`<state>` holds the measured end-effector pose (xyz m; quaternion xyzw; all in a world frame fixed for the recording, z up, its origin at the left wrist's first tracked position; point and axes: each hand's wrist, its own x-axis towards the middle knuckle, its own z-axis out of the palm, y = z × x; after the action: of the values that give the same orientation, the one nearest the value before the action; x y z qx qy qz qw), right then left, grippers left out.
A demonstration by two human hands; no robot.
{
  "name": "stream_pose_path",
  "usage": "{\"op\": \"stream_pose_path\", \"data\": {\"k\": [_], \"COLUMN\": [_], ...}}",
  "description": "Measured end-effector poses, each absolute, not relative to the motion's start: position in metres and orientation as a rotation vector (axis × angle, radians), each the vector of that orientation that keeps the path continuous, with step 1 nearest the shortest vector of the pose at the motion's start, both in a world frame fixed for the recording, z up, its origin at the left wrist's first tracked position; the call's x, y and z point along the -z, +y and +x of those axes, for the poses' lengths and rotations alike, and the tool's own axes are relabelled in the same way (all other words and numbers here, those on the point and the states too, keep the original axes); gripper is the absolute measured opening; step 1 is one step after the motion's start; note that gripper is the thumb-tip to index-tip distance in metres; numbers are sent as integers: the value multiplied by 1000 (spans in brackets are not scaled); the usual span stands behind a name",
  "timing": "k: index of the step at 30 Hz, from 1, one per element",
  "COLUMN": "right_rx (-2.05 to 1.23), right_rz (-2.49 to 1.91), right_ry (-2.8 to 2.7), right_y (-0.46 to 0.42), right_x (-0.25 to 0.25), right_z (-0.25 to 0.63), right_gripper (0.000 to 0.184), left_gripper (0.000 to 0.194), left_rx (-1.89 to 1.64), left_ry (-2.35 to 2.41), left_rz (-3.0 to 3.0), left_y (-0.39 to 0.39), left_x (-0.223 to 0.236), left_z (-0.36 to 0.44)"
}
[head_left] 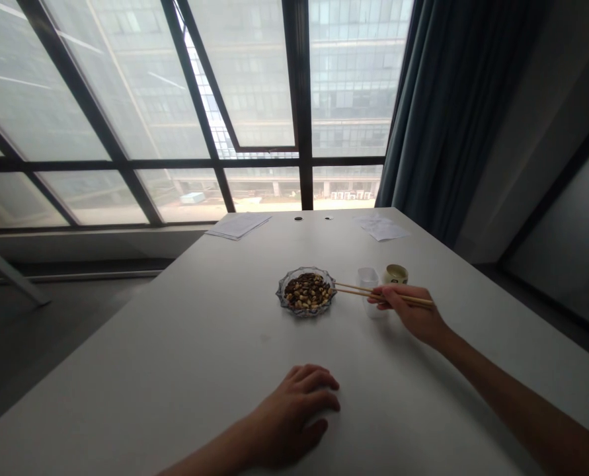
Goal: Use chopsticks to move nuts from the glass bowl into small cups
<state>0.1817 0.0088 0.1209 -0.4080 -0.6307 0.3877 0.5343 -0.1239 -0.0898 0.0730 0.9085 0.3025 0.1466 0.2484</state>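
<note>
Left hand: the left hand lay palm down and empty on the white table, fingers loosely apart, nearer the viewer than the dish.
Right hand: the right hand was clamped on a pair of wooden chopsticks, just right of the dish.
Chopsticks: they lay nearly level, their tips slightly apart and just at the dish's right rim, not yet among the food.
Dish: the glass dish held a heap of roasted nuts, dark and pale, within the chopsticks' reach; nothing stood between tips and heap.
Cups: a clear plastic cup stood just right of the dish, partly behind the chopsticks, with a small ceramic cup beyond it.
Papers: loose sheets and lay well beyond the dish.
Beyond: a large window and a dark curtain stood farther still.
</note>
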Motion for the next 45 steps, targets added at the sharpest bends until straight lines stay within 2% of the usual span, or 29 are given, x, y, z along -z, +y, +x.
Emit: {"op": "stream_pose_path", "data": {"k": [7,27,37,45], "right_rx": [-860,-831,-725,-787], "right_rz": [-914,-961,-940,-974], "right_ry": [-1758,-1667,-1762,-1470], "right_y": [42,45,40,22], "right_x": [-106,-85,-88,-112], "right_z": [147,138,133,147], "right_gripper": [38,43,40,39], "left_gripper": [38,37,37,39], "left_rx": [-387,-414,-406,-408], "left_ry": [809,814,807,802], "left_rz": [2489,2494,2493,2494], "left_y": [-89,-90,-90,-89], "left_x": [-74,-69,-71,-71], "left_z": [-125,-124,-125,-125]}}
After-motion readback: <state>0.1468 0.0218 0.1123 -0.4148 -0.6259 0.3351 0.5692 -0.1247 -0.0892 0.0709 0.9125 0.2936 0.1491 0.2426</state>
